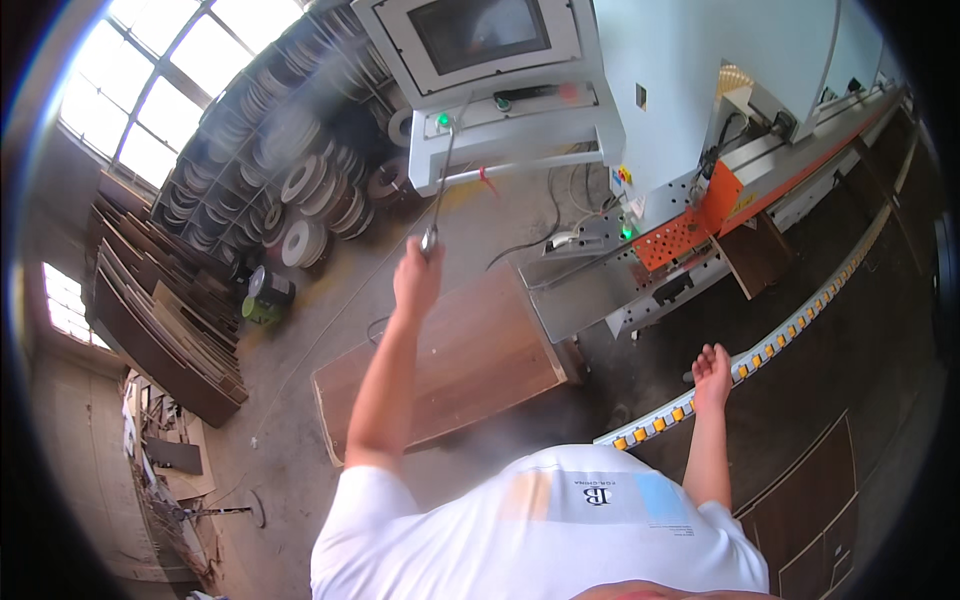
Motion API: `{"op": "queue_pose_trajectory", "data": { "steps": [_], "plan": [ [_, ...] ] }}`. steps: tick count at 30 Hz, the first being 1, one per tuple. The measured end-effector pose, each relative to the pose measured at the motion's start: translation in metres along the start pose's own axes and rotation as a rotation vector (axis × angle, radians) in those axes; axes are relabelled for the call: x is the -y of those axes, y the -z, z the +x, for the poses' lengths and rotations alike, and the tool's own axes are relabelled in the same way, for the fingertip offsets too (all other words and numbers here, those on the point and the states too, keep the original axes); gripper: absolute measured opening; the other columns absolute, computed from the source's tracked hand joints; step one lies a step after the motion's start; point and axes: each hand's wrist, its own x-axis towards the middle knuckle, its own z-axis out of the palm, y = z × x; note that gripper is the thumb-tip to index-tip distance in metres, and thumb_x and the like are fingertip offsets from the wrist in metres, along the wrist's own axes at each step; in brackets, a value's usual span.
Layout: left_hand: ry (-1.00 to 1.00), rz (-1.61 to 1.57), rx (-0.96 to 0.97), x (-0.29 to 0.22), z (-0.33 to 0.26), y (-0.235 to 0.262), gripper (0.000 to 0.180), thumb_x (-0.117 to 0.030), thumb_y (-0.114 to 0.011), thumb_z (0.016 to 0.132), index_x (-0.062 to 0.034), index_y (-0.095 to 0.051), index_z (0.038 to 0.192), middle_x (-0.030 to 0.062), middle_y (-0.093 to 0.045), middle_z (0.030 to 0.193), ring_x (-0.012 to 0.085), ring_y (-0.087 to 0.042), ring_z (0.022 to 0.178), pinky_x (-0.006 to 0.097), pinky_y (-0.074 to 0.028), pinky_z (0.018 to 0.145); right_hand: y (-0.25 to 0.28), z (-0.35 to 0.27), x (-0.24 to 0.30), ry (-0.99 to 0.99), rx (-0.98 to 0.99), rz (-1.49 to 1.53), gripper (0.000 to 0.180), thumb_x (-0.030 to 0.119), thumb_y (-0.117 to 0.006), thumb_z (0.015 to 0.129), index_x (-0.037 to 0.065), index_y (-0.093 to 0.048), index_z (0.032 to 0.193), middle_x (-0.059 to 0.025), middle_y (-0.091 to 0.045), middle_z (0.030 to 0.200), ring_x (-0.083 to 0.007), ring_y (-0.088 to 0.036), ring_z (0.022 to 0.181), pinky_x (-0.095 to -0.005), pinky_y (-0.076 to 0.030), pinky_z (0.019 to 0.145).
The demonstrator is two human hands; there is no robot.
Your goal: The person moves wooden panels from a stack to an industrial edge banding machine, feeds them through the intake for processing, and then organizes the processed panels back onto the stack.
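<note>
The left hand (416,282) is closed around a silver metal tool with a long thin rod (430,239), its long axis running forward from the fist, slightly rightward, toward a pale grey control console (500,86). Well right of that grip, the right hand (712,378), fingers loosely curled, appears empty beside a grey rail with yellow rollers (770,348); contact is unclear.

Handheld tool (429,240), upper centre: glossy metal noted. Roller rail (650,424), right: metal-look strip, fitted with plastic-look rollers (679,413). Machine housing (665,75), top right: smooth, painted surface noted. Screen (480,35), top centre: glossy. Large board (470,345), centre: smooth wood grain shown. Shirt (460,530), lower centre: matt cloth.
</note>
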Motion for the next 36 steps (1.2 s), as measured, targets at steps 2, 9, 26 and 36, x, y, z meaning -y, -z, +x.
{"op": "queue_pose_trajectory", "data": {
  "steps": [2, 9, 26, 36],
  "plan": [
    [-0.029, -0.119, 0.005, -0.013, 0.063, 0.004, 0.028, -0.035, -0.060, 0.100, -0.0068, -0.056, 0.100, 0.0064, -0.066, 0.066, 0.0233, -0.066, 0.061, 0.041, -0.050, 0.060, 0.010, -0.035, 0.002, 0.025, -0.026, 0.019, 0.027, 0.030, -0.067, 0.098, 0.015, -0.059, 0.118, 0.0000, -0.068, 0.100, -0.0113, -0.059, 0.081, -0.0289, -0.050, 0.075],
    [0.118, -0.293, 0.075, -0.020, 0.210, -0.002, 0.042, -0.042, -0.058, 0.098, -0.0008, -0.058, 0.102, 0.0140, -0.071, 0.078, 0.0301, -0.072, 0.070, 0.044, -0.054, 0.072, 0.060, -0.112, -0.018, 0.139, -0.233, -0.059, 0.024, 0.031, -0.065, 0.098, 0.016, -0.060, 0.116, 0.0011, -0.065, 0.096, -0.0091, -0.056, 0.079, -0.0268, -0.047, 0.073],
    [-0.373, -0.182, 0.303, 0.011, 0.135, -0.005, 0.032, -0.036, -0.075, 0.085, -0.0062, -0.070, 0.096, 0.0112, -0.068, 0.096, 0.0325, -0.066, 0.089, 0.043, -0.050, 0.076, 0.098, -0.188, -0.072, 0.134, -0.468, -0.073, 0.029, 0.033, -0.067, 0.095, 0.015, -0.060, 0.117, 0.0014, -0.065, 0.098, -0.0093, -0.056, 0.080, -0.0274, -0.047, 0.074],
    [-0.310, -0.554, 0.091, 0.023, 0.108, -0.126, 0.022, -0.020, -0.072, 0.087, -0.0095, -0.071, 0.107, 0.0133, -0.072, 0.099, 0.0350, -0.068, 0.092, 0.044, -0.053, 0.079, 0.090, -0.173, -0.066, 0.139, -0.371, -0.163, 0.035, 0.035, -0.069, 0.095, 0.017, -0.059, 0.124, 0.0002, -0.066, 0.103, -0.0105, -0.055, 0.082, -0.0294, -0.047, 0.075]
  ]
}}
